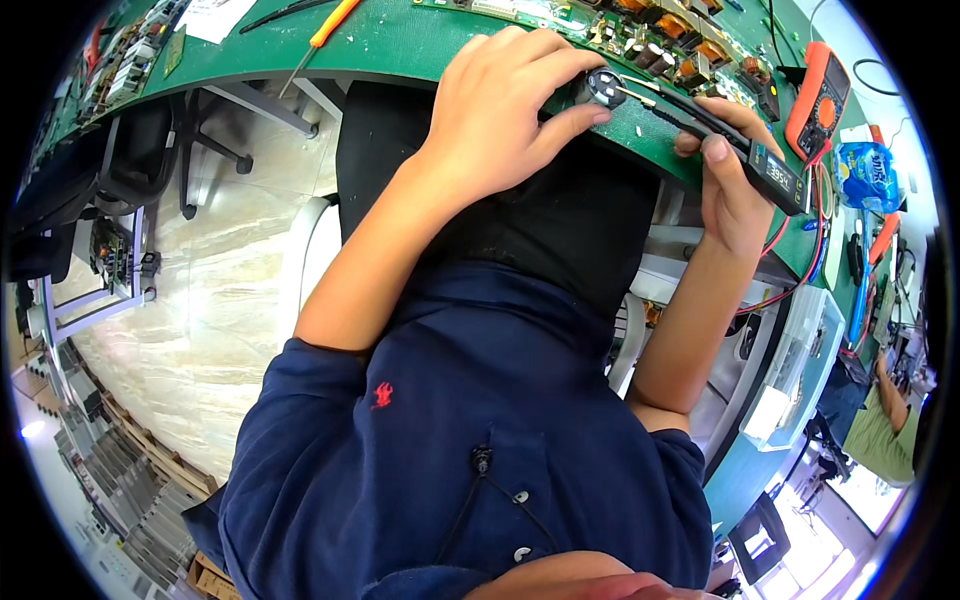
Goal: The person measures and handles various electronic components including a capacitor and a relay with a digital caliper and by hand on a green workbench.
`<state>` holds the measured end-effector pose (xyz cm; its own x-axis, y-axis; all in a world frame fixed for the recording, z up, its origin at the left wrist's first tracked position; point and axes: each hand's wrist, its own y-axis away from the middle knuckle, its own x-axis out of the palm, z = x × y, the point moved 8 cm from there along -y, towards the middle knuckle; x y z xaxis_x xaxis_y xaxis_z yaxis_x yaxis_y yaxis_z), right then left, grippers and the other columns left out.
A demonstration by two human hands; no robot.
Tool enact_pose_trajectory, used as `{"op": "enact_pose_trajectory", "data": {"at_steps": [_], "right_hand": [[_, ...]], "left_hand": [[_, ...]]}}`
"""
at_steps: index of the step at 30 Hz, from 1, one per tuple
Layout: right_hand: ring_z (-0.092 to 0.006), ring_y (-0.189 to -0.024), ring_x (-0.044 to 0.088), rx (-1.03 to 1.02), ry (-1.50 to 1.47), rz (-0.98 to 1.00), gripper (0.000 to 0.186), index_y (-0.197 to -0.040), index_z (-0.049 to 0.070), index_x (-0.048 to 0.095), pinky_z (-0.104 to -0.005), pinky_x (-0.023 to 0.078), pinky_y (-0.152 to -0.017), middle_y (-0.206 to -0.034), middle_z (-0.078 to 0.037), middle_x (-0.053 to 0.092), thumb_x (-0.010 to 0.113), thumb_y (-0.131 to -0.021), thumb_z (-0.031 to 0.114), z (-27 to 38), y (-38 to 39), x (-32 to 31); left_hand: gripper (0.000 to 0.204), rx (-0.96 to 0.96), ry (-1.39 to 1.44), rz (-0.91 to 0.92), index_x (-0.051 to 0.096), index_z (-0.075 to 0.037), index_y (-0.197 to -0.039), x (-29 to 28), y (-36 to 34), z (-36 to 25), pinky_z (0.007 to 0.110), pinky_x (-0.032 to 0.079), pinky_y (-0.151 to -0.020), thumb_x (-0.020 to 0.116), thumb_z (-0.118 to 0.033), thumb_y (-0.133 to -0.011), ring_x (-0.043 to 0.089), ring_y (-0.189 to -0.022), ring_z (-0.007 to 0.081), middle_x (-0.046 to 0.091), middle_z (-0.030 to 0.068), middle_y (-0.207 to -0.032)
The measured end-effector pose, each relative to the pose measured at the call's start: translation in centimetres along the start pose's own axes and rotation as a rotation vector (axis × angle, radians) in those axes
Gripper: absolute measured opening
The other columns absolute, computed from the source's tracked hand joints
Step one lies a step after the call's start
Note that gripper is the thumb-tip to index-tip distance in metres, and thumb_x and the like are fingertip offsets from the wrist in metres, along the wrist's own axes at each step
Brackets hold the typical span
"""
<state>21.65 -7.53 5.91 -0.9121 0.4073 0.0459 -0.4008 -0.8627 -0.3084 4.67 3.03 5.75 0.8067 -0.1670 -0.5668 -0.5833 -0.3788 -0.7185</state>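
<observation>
My left hand is closed at the table's front edge, thumb and fingers gripping a round black capacitor by its sides. Its end with silver terminals faces right. In my right hand is a black tweezer-type component tester with a small lit display, held like a pen. The two metal tips of the tester point left and reach the capacitor's terminal end; whether both touch metal is too small to tell. Just beyond the hands lies a green circuit board crowded with coils and capacitors.
An orange multimeter stands at the right, with red and black leads below it. Beside it is a blue packet. A screwdriver with an orange handle lies far left on the green table mat. More boards sit at the left.
</observation>
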Motion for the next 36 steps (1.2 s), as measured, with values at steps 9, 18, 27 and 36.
{"op": "enact_pose_trajectory", "data": {"at_steps": [9,18,27,36], "right_hand": [[-0.0179,-0.078,0.068,-0.021,0.171,-0.008,0.042,-0.107,-0.008,0.062,-0.0244,0.052,-0.076,-0.089,-0.013,0.068,0.079,-0.076,0.014,0.38,0.12,0.43],[-0.018,-0.081,0.069,-0.009,0.112,-0.007,0.04,-0.107,-0.007,0.063,-0.0237,0.053,-0.076,-0.09,-0.013,0.069,0.079,-0.076,0.012,0.14,0.18,0.14],[-0.0171,-0.081,0.069,-0.01,0.151,0.006,0.041,-0.107,-0.006,0.063,-0.0235,0.053,-0.077,-0.091,-0.013,0.069,0.08,-0.075,0.014,0.1,0.06,0.18],[-0.0174,-0.082,0.069,-0.004,0.137,0.017,0.038,-0.107,-0.006,0.064,-0.0244,0.054,-0.077,-0.092,-0.013,0.069,0.079,-0.077,0.013,0.09,-0.01,0.47]], "left_hand": [[0.034,0.026,-0.008,-0.041,0.065,-0.007,-0.101,0.1,0.01,0.01,0.036,0.045,-0.071,0.074,-0.027,-0.075,0.059,-0.084,0.0277,0.064,0.0057,-0.093],[0.034,0.027,-0.008,-0.036,0.065,-0.007,-0.1,0.16,0.04,0.08,0.036,0.045,-0.071,0.074,-0.027,-0.075,0.059,-0.084,0.0279,0.063,0.0055,-0.094],[0.036,0.03,-0.027,-0.029,0.064,-0.01,-0.101,0.34,0.18,0.22,0.037,0.043,-0.072,0.075,-0.031,-0.074,0.057,-0.086,0.0248,0.06,0.0032,-0.091],[0.033,0.032,-0.007,-0.043,0.065,-0.008,-0.101,0.03,0.11,0.05,0.036,0.044,-0.071,0.074,-0.026,-0.076,0.058,-0.085,0.0275,0.063,0.0048,-0.093]]}}
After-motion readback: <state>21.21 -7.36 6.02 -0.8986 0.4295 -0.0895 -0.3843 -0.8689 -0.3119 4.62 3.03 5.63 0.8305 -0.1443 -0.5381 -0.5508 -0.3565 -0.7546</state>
